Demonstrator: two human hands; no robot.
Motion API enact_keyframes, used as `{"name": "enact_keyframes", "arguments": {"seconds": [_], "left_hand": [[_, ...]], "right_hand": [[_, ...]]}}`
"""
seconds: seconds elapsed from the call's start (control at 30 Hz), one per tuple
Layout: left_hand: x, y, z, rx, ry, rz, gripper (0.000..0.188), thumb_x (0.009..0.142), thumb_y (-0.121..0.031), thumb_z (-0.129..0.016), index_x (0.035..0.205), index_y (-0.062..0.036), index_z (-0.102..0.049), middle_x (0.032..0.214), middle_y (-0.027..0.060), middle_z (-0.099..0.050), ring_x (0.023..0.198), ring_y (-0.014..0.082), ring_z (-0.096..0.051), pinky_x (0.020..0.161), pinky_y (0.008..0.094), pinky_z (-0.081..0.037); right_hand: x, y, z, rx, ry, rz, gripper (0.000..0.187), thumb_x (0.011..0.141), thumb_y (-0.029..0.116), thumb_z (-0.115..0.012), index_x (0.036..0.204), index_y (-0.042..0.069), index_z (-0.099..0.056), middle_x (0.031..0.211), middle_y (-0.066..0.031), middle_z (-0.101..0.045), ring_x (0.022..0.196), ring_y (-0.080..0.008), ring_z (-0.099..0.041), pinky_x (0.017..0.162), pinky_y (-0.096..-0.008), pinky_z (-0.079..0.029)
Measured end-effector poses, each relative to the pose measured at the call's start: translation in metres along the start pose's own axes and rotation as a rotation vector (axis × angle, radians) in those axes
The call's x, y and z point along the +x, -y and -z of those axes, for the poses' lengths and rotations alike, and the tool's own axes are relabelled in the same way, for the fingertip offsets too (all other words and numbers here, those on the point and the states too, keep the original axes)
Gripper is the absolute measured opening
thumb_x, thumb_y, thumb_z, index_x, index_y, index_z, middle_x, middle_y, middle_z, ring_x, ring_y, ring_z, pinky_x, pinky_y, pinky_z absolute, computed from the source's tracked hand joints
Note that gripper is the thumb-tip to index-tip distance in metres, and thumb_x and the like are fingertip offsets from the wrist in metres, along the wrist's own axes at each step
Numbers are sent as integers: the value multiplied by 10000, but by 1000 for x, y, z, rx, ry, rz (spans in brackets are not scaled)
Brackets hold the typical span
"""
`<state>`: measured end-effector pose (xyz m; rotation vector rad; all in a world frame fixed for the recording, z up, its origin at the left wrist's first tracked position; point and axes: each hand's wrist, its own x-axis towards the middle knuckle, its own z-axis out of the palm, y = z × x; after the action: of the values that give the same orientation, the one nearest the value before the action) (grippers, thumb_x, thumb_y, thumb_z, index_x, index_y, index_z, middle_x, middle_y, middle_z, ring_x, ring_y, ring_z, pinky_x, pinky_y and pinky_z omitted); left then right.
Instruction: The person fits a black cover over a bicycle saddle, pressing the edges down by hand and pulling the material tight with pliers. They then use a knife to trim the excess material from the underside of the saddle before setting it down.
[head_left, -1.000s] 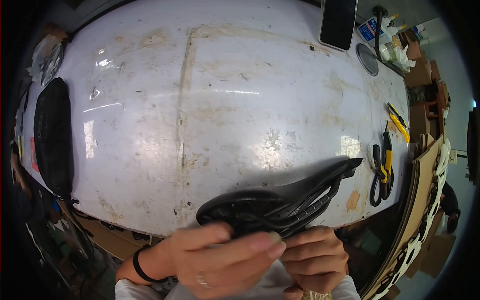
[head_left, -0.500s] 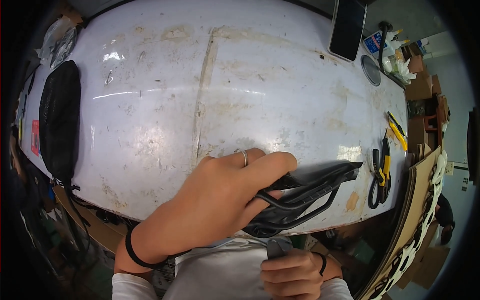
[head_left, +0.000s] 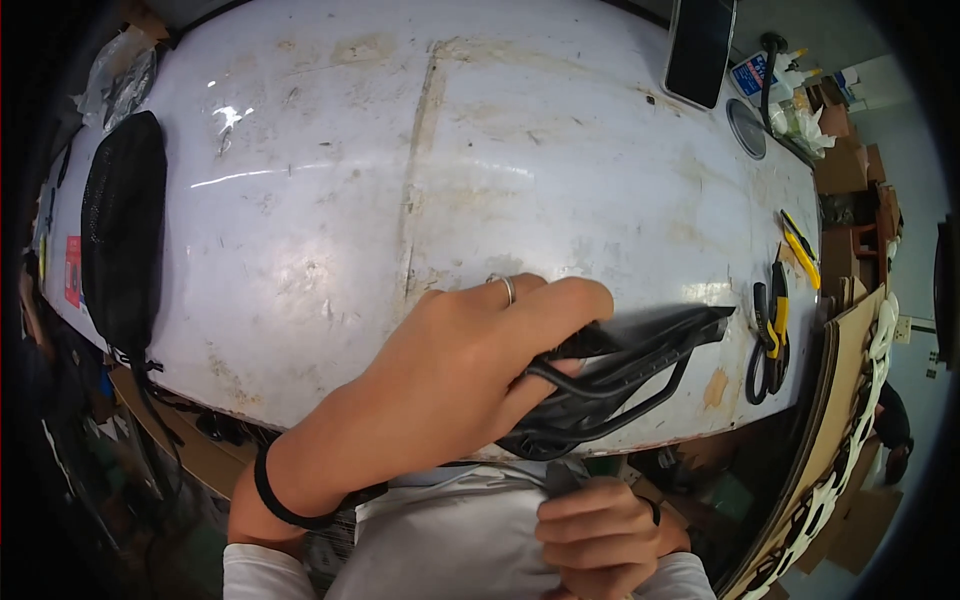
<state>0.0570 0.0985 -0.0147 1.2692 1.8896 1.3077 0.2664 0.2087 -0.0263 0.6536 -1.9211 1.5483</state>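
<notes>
A black bicycle saddle (head_left: 610, 385) lies upside down at the table's near edge, its metal rails facing up and its narrow nose pointing right. My left hand (head_left: 470, 340), with a ring on one finger and a black band at the wrist, is closed around the saddle's left part; the fingertips are partly hidden behind the rails. Below the table edge, close to my body, my right hand (head_left: 605, 535) is wrapped round a dark grey flat piece (head_left: 563, 480). Only the upper end of that piece shows, so its kind cannot be told.
Pliers (head_left: 772, 335) with yellow-and-black handles and a yellow cutter (head_left: 800, 250) lie at the right edge of the white table (head_left: 300, 260). A phone (head_left: 700, 50) stands far right beside a round grey disc (head_left: 746, 130). A black mesh pouch (head_left: 125, 235) lies left. Cardboard sheets (head_left: 810, 450) lean at right.
Both hands and the saddle appear slightly farther right in the picture, while the whole view has shifted a little too. Each hand keeps its hold.
</notes>
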Motion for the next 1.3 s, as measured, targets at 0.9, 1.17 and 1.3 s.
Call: {"name": "enact_keyframes", "arguments": {"seconds": [0.9,1.17,1.3], "left_hand": [[-55,-7,93,95,-11,64,874,728,-96,-824,1543,44,-539,1453,239,-592,1377,377,-558,1197,455,-410],[-31,-39,20,779,64,-135,744,740,-334,-956,1353,-16,-681,1104,112,-697,1049,332,-669,1056,524,-477],[-39,-52,23,680,178,-94,676,710,-298,-970,1273,-23,-717,1064,99,-698,969,321,-663,939,459,-486]], "right_hand": [[-20,50,32,-158,-605,-652,462,851,-42,-792,1290,-14,-651,984,-179,-634,847,-305,-663,775,-377,-543],[5,20,103,-1189,-224,-714,480,990,19,-690,1457,-25,-589,1443,-289,-564,1295,-469,-591,1082,-507,-492],[-17,5,146,-1559,-208,-797,373,959,83,-751,1306,-17,-658,1539,-317,-515,1418,-518,-506,1223,-615,-359]]}}
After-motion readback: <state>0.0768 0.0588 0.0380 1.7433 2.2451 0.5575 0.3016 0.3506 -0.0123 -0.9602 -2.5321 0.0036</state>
